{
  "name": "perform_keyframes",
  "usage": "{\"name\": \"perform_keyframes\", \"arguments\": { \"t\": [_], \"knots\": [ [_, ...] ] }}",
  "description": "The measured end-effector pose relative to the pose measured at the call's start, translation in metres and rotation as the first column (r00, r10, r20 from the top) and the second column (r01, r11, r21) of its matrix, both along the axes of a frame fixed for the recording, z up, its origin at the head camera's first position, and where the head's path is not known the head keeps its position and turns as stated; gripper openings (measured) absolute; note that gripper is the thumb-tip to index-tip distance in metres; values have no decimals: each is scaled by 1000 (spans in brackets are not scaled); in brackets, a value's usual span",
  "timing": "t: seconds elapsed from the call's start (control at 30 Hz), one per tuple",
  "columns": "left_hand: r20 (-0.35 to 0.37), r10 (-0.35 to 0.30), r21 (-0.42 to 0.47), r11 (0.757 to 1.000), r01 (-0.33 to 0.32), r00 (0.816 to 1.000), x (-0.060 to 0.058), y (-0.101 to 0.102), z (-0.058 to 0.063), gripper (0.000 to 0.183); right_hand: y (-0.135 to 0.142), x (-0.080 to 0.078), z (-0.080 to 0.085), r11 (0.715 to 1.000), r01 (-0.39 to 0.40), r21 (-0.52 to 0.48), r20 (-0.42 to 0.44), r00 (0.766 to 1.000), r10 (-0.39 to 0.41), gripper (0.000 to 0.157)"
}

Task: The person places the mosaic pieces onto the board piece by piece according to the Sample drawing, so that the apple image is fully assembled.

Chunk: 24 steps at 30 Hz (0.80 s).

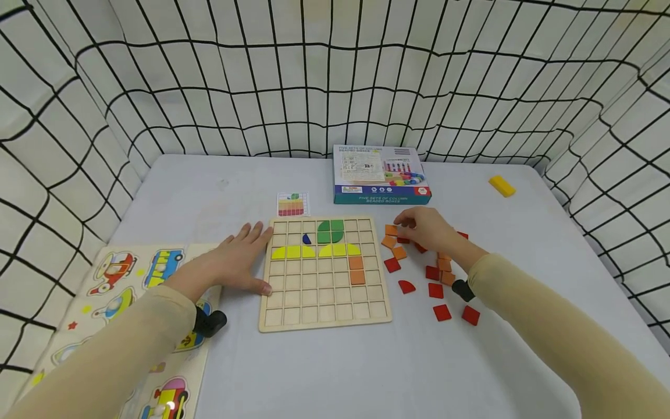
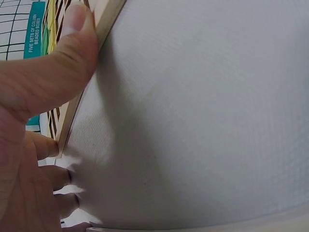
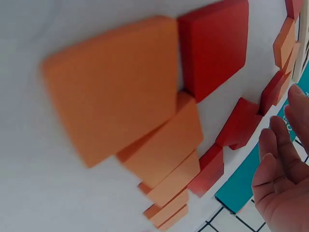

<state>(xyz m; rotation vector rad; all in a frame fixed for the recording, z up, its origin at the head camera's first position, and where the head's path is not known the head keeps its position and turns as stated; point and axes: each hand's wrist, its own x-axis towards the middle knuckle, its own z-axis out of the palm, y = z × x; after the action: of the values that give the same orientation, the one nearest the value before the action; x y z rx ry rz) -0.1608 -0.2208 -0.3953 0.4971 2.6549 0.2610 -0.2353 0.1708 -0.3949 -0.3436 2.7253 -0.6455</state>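
Observation:
My left hand point(image 1: 230, 262) lies with fingers spread beside the wooden grid board point(image 1: 293, 314). Its thumb point(image 2: 72, 53) presses on the board's left edge, with fingertips near the upper left corner. Green pieces point(image 1: 331, 231), yellow pieces point(image 1: 293, 252), a small blue piece point(image 1: 306, 238) and orange squares point(image 1: 356, 269) sit on the grid. My right hand point(image 1: 426, 227) is over loose tiles at the board's right, its fingertips by an orange square point(image 1: 391, 230). In the right wrist view its fingers are loosely bent, with no tile visible between them.
Red squares point(image 1: 442, 313) and a red quarter-round piece point(image 1: 406, 286) lie right of the board. A pattern card point(image 1: 293, 205) and a box point(image 1: 382, 195) are behind it. A picture puzzle board point(image 1: 120, 256) lies left; a yellow block point(image 1: 502, 185) is far right. Black netting surrounds the table.

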Motion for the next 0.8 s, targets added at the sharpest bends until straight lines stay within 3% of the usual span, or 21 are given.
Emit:
{"name": "perform_keyframes", "arguments": {
  "t": [0.33,0.53,0.8],
  "knots": [
    [5,-1,2,1000,1,1000,1,1,5,128,-9,-6,-2,1000,-18,8,-38,999,19,29],
    [12,8,6,1000,-8,1000,1,1,6,128,-13,-3,1,999,30,-21,-18,999,-30,23],
    [16,12,0,1000,-12,1000,2,-1,4,128,-10,-1,-2,986,98,-133,-19,995,-101,17]
  ]
}}
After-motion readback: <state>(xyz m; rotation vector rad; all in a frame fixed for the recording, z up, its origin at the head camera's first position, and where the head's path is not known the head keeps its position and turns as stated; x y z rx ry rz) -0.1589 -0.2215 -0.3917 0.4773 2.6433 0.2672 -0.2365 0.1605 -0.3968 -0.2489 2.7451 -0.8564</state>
